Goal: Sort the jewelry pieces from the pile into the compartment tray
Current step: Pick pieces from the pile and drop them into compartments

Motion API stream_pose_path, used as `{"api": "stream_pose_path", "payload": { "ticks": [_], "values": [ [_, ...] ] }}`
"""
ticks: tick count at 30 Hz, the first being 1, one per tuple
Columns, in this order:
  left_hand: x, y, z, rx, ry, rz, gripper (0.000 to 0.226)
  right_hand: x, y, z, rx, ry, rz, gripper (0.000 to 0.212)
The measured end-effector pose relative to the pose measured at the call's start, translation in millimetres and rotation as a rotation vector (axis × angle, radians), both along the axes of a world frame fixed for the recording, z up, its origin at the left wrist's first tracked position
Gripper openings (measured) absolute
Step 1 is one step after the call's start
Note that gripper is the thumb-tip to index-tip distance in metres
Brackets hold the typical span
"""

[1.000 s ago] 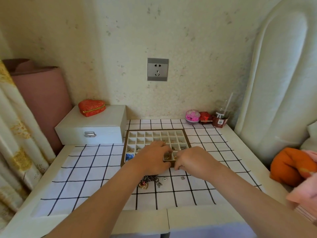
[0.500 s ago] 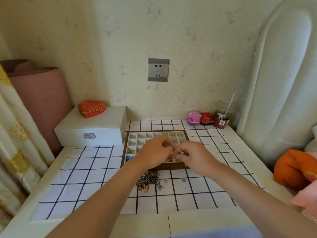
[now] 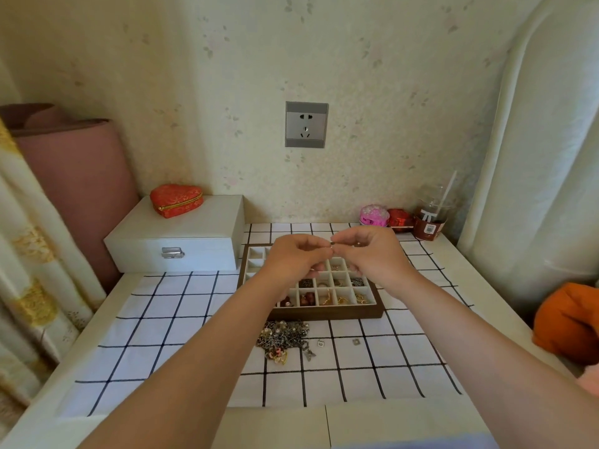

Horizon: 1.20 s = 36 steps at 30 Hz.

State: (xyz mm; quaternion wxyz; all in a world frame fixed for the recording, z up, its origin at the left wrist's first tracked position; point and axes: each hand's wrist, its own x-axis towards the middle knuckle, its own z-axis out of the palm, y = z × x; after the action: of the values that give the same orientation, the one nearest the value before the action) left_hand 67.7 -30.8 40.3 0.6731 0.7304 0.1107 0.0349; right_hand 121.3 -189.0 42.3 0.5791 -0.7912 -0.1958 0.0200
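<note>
We see both hands lifted clear of the compartment tray (image 3: 324,314). Half a second ago they were down among its front cells. Now they hover above its back rows. The left hand (image 3: 295,257) and the right hand (image 3: 372,251) meet at the fingertips, and together they pinch a small piece (image 3: 332,244) between them. Both sets of fingers are curled tight on it, but it is too tiny for us to tell what kind of jewelry it is. With the hands raised, the tray's front rows show again, several cells holding beads, rings and chains. The pile (image 3: 282,333) lies as before on the checked cloth (image 3: 181,319), just in front of the tray. Two loose bits (image 3: 321,343) sit beside the pile, also in front of the tray.
</note>
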Motion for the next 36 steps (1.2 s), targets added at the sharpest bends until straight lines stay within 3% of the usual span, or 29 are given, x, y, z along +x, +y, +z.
{"api": "stream_pose_path", "payload": {
  "ticks": [4, 9, 12, 14, 17, 19, 22, 25, 29, 36],
  "values": [
    [6.9, -1.9, 3.8, -0.029, -0.070, 0.053, 0.006, 8.7, 7.0, 3.7, 0.120, 0.180, -0.020, 0.014],
    [16.4, -2.5, 1.7, -0.164, -0.029, 0.078, 0.009, 19.2, 14.7, 1.8, 0.266, 0.519, 0.005, 0.015],
    [21.3, 1.3, -1.2, -0.115, -0.045, 0.067, 0.006, 25.7, 18.5, 1.4, 0.298, 0.555, 0.028, 0.013],
    [25.9, 8.5, -3.4, 0.088, -0.092, 0.053, 0.007, 30.0, 20.0, 0.6, 0.208, 0.470, -0.017, 0.016],
    [29.6, 23.9, -8.0, 0.571, -0.139, -0.037, 0.016, 40.1, 17.6, -6.8, -0.043, 0.218, -0.146, 0.013],
    [29.7, 31.5, -13.8, 0.722, -0.100, -0.092, 0.020, 48.4, 14.0, -14.7, -0.281, 0.019, -0.173, 0.008],
    [31.8, 34.0, -24.4, 0.826, -0.078, -0.166, 0.024, 52.5, 13.7, -21.0, -0.684, -0.168, -0.150, 0.007],
    [33.9, 28.5, -32.1, 1.020, -0.067, -0.260, 0.038, 54.6, 18.6, -24.1, -0.928, -0.223, -0.100, 0.009],
    [30.5, 20.6, -39.3, 1.130, 0.017, -0.362, 0.053, 56.6, 23.0, -27.1, -1.042, -0.221, -0.067, 0.011],
    [26.9, 21.6, -41.9, 1.163, -0.020, -0.370, 0.060, 56.1, 24.3, -22.9, -1.155, -0.257, -0.015, 0.016]
  ]
}}
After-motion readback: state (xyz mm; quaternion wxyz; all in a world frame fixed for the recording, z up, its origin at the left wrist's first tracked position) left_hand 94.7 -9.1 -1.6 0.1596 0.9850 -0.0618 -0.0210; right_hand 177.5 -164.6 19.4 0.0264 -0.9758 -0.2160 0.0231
